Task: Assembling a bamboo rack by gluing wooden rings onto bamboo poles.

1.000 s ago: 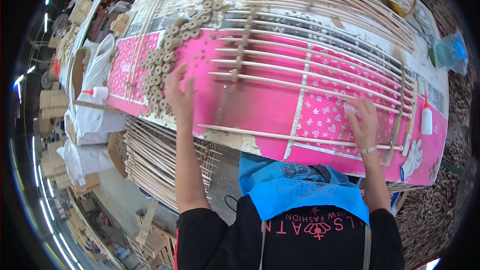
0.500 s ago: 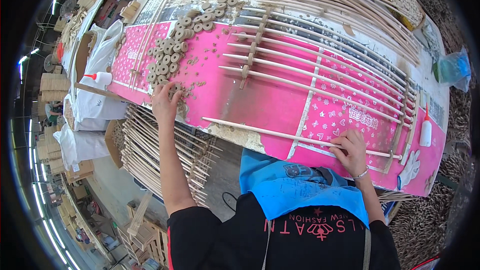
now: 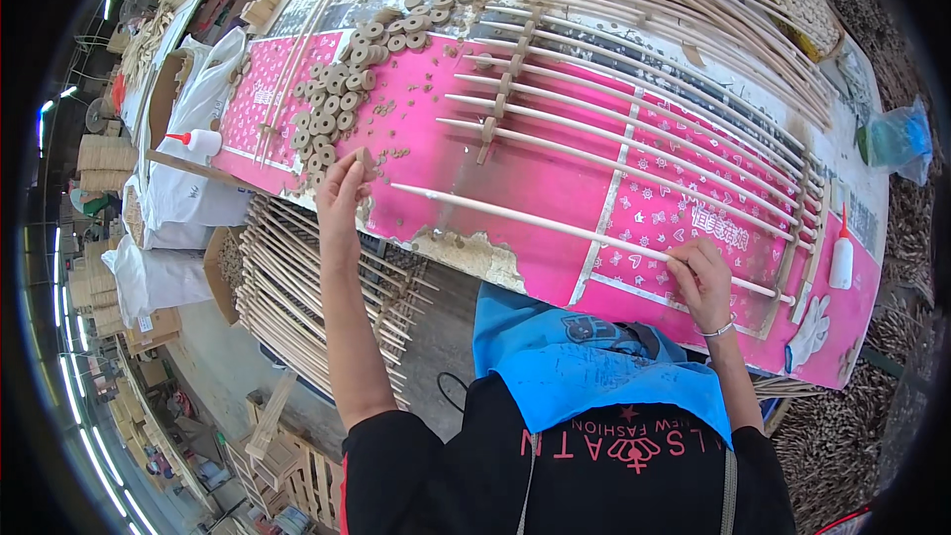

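Pinched in the fingers of my left hand point(image 3: 342, 196) is a round brown disc point(image 3: 366, 164), seen nearly edge-on, close to the tapered tip of a pale wooden rod point(image 3: 535, 223). My right hand point(image 3: 701, 282) grips that rod toward its right end, thumb and fingers around it. Beside my left hand spreads a heap of brown discs with centre holes point(image 3: 327, 109). Beyond the held rod, several more rods point(image 3: 594, 147) lie side by side, crossed by a holed wooden strip point(image 3: 502, 89) near their left ends and another strip point(image 3: 798, 208) near their right.
A white glue bottle with a red tip point(image 3: 841, 263) and a white glove point(image 3: 811, 331) lie at the right. Another glue bottle point(image 3: 204, 143) is at the left. Bundled rods point(image 3: 317, 297) sit below the table edge; a basket of small pale pieces point(image 3: 792, 5) stands far right.
My left hand has lifted a disc from the heap and moved right, toward the rod's tip. The rod's left end has risen, with my right hand still holding it.
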